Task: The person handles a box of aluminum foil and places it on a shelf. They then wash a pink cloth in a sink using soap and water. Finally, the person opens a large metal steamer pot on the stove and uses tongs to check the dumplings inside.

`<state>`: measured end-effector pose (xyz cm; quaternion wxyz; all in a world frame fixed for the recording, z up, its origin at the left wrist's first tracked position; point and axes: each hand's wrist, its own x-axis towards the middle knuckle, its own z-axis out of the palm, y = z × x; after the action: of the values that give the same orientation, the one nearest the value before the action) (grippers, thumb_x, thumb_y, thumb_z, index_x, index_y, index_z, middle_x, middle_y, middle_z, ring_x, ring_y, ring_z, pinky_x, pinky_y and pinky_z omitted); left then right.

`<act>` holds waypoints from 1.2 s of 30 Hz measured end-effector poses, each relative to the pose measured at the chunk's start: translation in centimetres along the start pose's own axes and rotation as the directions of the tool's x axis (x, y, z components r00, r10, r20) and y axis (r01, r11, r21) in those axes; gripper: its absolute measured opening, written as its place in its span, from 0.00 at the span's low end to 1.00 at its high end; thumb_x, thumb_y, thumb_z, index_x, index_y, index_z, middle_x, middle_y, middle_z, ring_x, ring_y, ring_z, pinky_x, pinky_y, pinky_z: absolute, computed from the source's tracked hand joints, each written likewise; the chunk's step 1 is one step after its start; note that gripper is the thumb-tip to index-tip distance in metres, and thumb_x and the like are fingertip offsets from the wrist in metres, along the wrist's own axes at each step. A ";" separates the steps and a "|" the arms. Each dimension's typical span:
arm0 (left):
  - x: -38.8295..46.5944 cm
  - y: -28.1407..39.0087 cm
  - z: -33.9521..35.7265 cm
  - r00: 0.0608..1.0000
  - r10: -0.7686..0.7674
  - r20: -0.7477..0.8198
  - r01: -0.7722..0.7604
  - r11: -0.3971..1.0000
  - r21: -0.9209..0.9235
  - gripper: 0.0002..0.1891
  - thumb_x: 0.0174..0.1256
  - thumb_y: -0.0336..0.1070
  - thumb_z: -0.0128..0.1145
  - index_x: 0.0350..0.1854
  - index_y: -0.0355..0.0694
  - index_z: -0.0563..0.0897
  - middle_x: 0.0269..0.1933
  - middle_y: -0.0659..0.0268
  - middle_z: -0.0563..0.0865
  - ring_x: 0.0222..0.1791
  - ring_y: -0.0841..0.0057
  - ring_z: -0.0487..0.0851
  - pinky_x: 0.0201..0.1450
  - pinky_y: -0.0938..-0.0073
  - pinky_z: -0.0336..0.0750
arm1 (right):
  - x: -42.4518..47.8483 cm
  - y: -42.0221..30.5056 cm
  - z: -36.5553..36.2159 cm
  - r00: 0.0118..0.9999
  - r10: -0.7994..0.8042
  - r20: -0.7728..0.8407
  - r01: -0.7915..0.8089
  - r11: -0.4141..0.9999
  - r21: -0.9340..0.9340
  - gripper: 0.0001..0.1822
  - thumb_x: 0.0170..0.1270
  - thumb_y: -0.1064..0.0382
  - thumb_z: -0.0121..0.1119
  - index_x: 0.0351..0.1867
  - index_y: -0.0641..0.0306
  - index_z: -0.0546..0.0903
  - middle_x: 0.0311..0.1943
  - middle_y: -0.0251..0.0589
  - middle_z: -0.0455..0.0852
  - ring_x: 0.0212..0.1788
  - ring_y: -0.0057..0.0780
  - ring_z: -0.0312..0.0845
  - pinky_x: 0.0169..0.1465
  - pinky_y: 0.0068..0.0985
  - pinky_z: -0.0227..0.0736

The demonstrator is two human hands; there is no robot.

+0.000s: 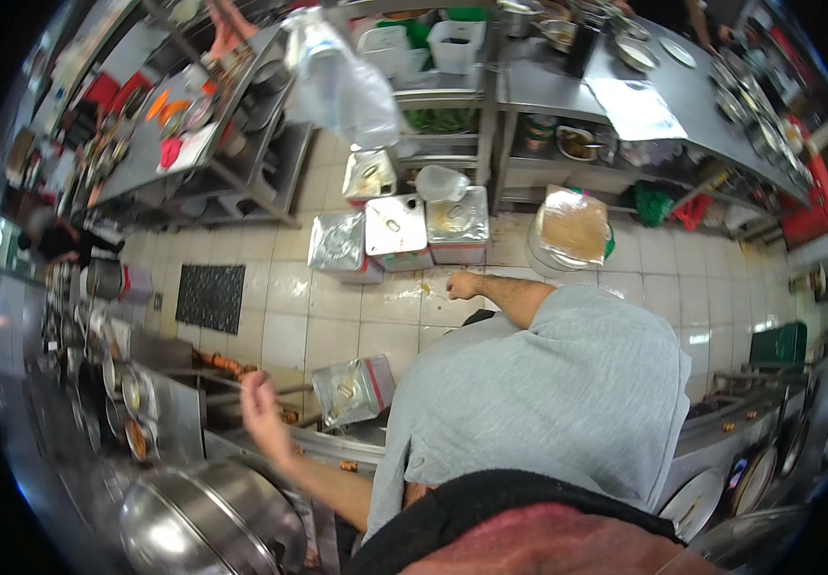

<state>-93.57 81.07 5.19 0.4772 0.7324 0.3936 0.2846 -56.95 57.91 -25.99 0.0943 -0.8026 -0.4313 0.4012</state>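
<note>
My left hand [263, 413] is raised at the left, blurred, with fingers extended and nothing visible in it. Near it are a large rounded stainless steel vessel [198, 521] below and a square metal tin [353, 390] to the right. Ahead of my body, my right hand [463, 285] hangs over the tiled floor [392, 302] with curled fingers; no held thing shows. Several square metal tins [337, 242] stand together just beyond it, with a translucent plastic container [441, 183] on top. To their right, a piece of cardboard [573, 225] lies over a round container [542, 255].
A steel worktable [550, 90] holds bowls and a foil-like sheet [637, 108]. Another steel table [148, 158] stands at the upper left, near a dark floor mat [210, 298]. A person [68, 237] is at the far left; another person's arm [699, 25] shows at the upper right.
</note>
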 end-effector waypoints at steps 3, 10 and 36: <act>1.4 -13.6 11.2 0.918 -0.252 0.306 0.128 0.920 0.371 0.24 0.63 0.47 0.53 0.55 0.35 0.74 0.51 0.53 0.80 0.51 0.65 0.78 0.54 0.69 0.69 | -4.3 -0.4 -3.0 0.990 0.057 -0.127 -0.035 0.985 0.167 0.22 0.51 0.56 0.59 0.48 0.63 0.79 0.44 0.50 0.82 0.47 0.43 0.78 0.52 0.34 0.71; -7.0 -30.0 26.8 0.468 -0.575 0.671 0.190 0.807 0.560 0.23 0.63 0.47 0.54 0.53 0.34 0.75 0.47 0.53 0.81 0.48 0.66 0.78 0.48 0.70 0.71 | -12.4 14.3 -2.1 0.935 0.242 -0.261 -0.176 0.952 0.252 0.19 0.51 0.56 0.58 0.44 0.63 0.81 0.40 0.51 0.83 0.41 0.42 0.80 0.47 0.33 0.73; 3.3 -22.2 45.8 0.548 -0.477 0.687 0.117 0.857 0.502 0.24 0.61 0.47 0.57 0.52 0.34 0.76 0.37 0.63 0.83 0.31 0.77 0.78 0.33 0.76 0.72 | -23.0 41.2 -33.7 0.224 0.957 -0.184 0.974 -0.213 0.078 0.21 0.56 0.69 0.62 0.51 0.72 0.72 0.48 0.48 0.76 0.49 0.41 0.73 0.47 0.42 0.69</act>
<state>-62.30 67.34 -32.65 0.4832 0.7815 0.3106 -0.2436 -14.13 21.71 -11.24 0.9192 -0.2261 0.2941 -0.1325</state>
